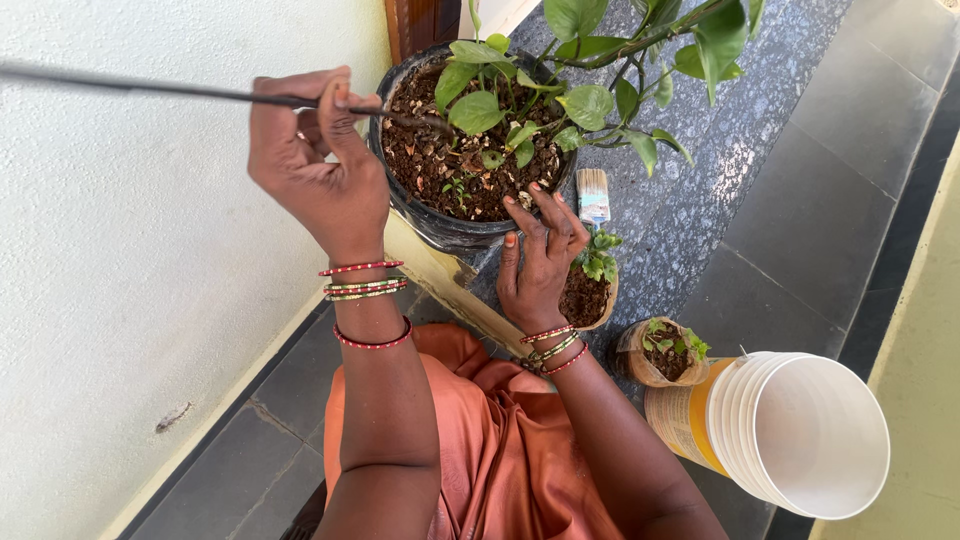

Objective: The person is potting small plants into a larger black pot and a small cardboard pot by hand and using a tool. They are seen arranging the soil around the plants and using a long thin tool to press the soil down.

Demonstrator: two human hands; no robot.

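The rod (pixel 150 88) is a thin dark stick running nearly level from the left edge of the view across to the pot (pixel 440 225), where its tip meets the soil (pixel 440 165) near the left rim. The left hand (pixel 315 160) is closed around the rod just outside the rim, thumb pressed on top and fingers curled under it. The right hand (pixel 540 260) holds nothing; its fingers are spread and stretched forward, their tips resting on the soil at the near edge of the pot, with the palm over the rim. Both wrists carry red and green bangles (pixel 365 290).

The pot is round and black, filled with dark crumbly soil flecked with pale bits, and a leafy green plant (pixel 560 100) rises from it and trails off to the upper right. It stands on a speckled grey stone ledge (pixel 700 190), close against a white wall (pixel 120 300).

Just beside the pot on the ledge lies a small brush (pixel 593 192) with pale bristles. Near the right wrist are two small seedlings (pixel 590 280) in brown wraps of soil, the second one (pixel 665 350) a little further right. Touching that one lies a stack of white buckets (pixel 800 430), tipped on its side with the open mouth facing the camera. The person's orange garment (pixel 490 440) fills the lower middle, above grey floor tiles (pixel 270 420).
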